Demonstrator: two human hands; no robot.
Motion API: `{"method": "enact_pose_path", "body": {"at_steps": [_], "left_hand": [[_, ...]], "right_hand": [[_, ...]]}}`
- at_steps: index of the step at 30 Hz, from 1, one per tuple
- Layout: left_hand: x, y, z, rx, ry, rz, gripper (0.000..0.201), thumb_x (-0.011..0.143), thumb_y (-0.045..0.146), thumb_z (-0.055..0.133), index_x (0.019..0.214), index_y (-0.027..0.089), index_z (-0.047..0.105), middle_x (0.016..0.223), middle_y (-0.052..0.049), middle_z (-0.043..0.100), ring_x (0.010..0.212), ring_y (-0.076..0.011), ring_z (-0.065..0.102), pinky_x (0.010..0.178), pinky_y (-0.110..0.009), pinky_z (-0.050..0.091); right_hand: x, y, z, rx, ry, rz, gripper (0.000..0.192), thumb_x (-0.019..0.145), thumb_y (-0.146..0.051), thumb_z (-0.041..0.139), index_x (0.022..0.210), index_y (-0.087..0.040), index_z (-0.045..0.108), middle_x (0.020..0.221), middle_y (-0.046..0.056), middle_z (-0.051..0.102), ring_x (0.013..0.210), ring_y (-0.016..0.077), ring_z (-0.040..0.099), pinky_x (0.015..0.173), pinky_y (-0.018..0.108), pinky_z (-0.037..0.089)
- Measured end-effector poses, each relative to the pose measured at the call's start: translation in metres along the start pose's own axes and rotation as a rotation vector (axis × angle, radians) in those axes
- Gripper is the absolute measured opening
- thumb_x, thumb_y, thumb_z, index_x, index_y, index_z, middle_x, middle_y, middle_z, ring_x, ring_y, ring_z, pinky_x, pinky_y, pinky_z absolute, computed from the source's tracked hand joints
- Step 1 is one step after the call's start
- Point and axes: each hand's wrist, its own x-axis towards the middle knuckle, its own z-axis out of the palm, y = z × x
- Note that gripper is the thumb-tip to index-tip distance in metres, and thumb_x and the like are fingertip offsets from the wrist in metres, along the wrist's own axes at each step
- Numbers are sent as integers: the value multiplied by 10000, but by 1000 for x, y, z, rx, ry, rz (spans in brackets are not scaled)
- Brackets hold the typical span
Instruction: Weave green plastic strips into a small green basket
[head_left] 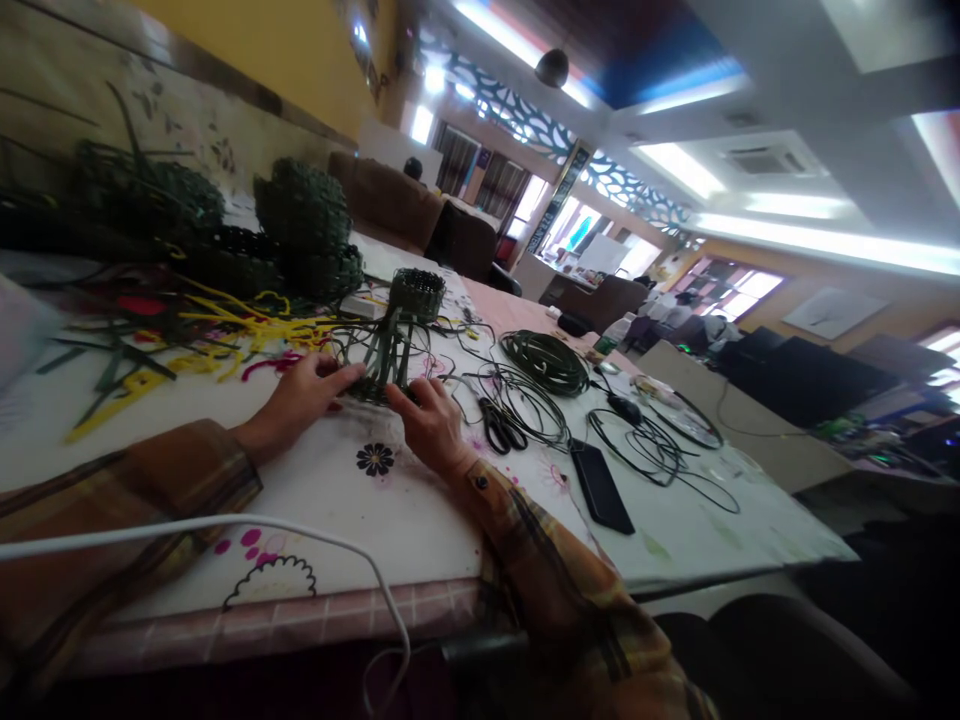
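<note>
Both hands grip the near edge of a half-woven piece of dark green strips (382, 355), low over the tablecloth. At its left side, my left hand (304, 393) has thumb and fingers closed on the edge. My right hand (431, 422) pinches the right side, its fingers bent. Loose strip ends fan out around the piece. Just behind it stands a small round woven basket (418, 294) of the same dark green; whether the two are joined I cannot tell. The exact weave between my fingers is partly hidden.
Black-handled scissors (502, 428), a black phone (601, 487) and coiled green strips (544, 362) lie to the right. Yellow strips (262, 328) and larger dark green woven baskets (304, 215) are at the left. A white cable (300, 530) crosses the foreground.
</note>
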Motion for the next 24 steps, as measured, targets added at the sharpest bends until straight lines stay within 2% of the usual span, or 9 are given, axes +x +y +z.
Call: {"method": "enact_pose_path", "body": {"at_steps": [4,7,11,15,21,24], "left_hand": [[1,3,-3,105,11,21,639,605,680,770,967,169,646,994,-84,705,878,-250,671,622,-325,561],[3,3,-6,190,7,53,627,608,664,755,966,161,649,942,-84,713,789,-240,670,576,-318,537],[5,3,-6,288,64,90,496,666,563,692,945,158,629,903,-89,703,711,-232,656,526,-316,520],[4,5,-5,358,115,155,404,703,512,625,936,181,617,894,-70,702,753,-238,665,625,-328,551],[-1,10,-5,355,129,240,284,730,430,595,900,203,610,822,-27,684,725,-213,641,702,-331,542],[-2,12,-4,262,109,237,253,725,400,599,883,203,621,797,-14,673,726,-202,619,706,-323,535]], "right_hand": [[-1,-1,1,-15,-2,-22,353,964,-122,509,1213,-298,689,846,51,552,810,182,419,626,297,352],[-1,-2,1,-20,-34,-37,369,963,-112,502,1220,-304,683,850,51,548,810,180,415,627,296,350],[0,-4,1,-19,-7,-45,344,960,-121,524,1204,-299,689,854,47,554,799,176,405,617,295,335],[1,-7,0,-15,-62,8,352,951,-126,547,1229,-300,675,855,46,546,809,179,405,600,294,318],[1,-10,-2,-6,-126,76,336,959,-155,556,1236,-309,667,892,44,554,853,175,423,577,283,291],[0,-11,-1,1,-112,97,330,958,-163,565,1231,-317,670,897,41,558,854,173,431,573,285,291]]}}
